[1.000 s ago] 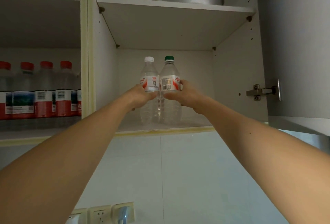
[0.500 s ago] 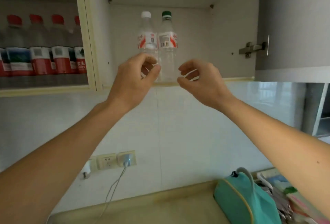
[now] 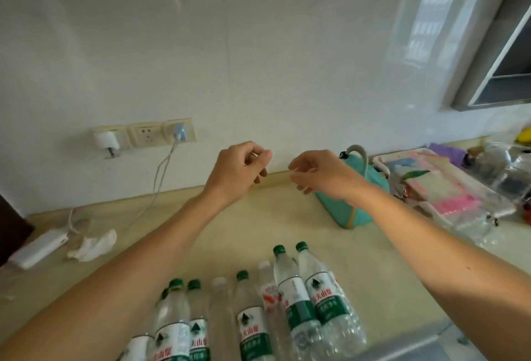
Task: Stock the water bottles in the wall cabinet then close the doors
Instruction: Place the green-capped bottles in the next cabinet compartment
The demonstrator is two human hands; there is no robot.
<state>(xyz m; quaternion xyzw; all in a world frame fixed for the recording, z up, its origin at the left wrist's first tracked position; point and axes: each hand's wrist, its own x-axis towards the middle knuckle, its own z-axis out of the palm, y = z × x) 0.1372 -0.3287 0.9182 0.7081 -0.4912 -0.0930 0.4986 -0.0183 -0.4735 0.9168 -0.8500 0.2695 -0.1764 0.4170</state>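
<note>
A cluster of clear, thin-walled plastic water bottles (image 3: 258, 311) stands on the pale yellow speckled stone countertop (image 3: 230, 225) at the near edge of the view. Most carry green screw caps and green-and-white paper labels; two have white caps, one of them with a red-printed label. Their ribbed, crinkled sides suggest soft plastic that would dent under a hard squeeze. At least eight remain here, so the stocking looks far from finished; the wall cabinet and its doors are out of view, so their state cannot be told, and closing them is not yet possible to confirm.

Beyond the bottles, above the countertop, the left hand (image 3: 238, 172) and right hand (image 3: 321, 173) hang in the air close together, fingers loosely curled and holding nothing.

To the right of the bottles, behind the right hand, sits a teal fabric pouch with a grey loop handle (image 3: 362, 188). Farther right lies a heap of clear plastic bags and coloured packets (image 3: 448, 188). Left of the bottles are a crumpled white tissue (image 3: 92, 245) and a white rectangular power bank (image 3: 40, 248), its cable running up to a row of cream wall sockets (image 3: 143, 136) on the glossy white tiled wall.
</note>
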